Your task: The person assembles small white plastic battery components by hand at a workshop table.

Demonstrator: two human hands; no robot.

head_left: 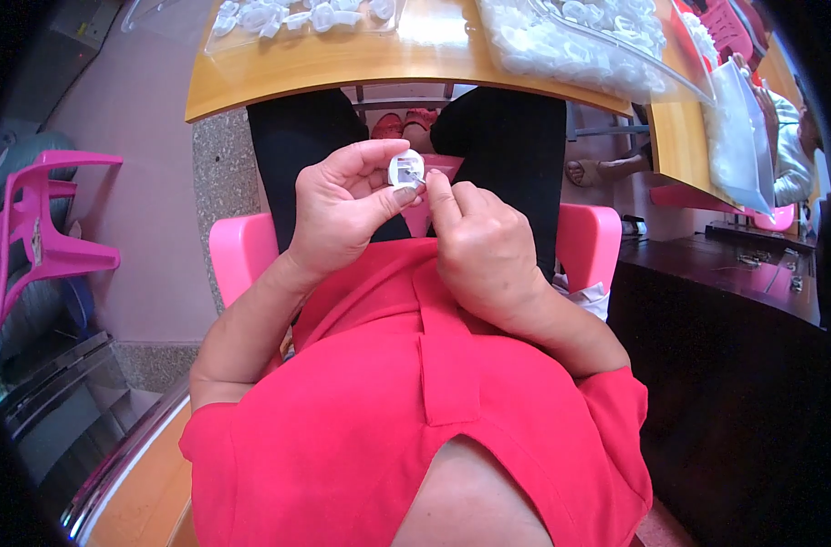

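Note:
My left hand (pixel 347 202) pinches a small round white plastic part (pixel 405 170) between thumb and fingers, above my lap. A slot or opening shows in the part's face. My right hand (pixel 481 239) is closed beside it, its index finger pointing at the part. From the right fingertips a thin metallic tip (pixel 419 180) reaches to the part's opening; the rest of this slim tool is hidden in my fist, so its kind does not show. Both hands are close together, just short of the table's near edge.
On the wooden table (pixel 342 68) stand a clear tray (pixel 607 77) heaped with white plastic parts and more loose white parts (pixel 288 16). A pink chair (pixel 41 228) is at the left. A dark table (pixel 735 273) lies right, and another person's arm (pixel 769 114) shows beyond.

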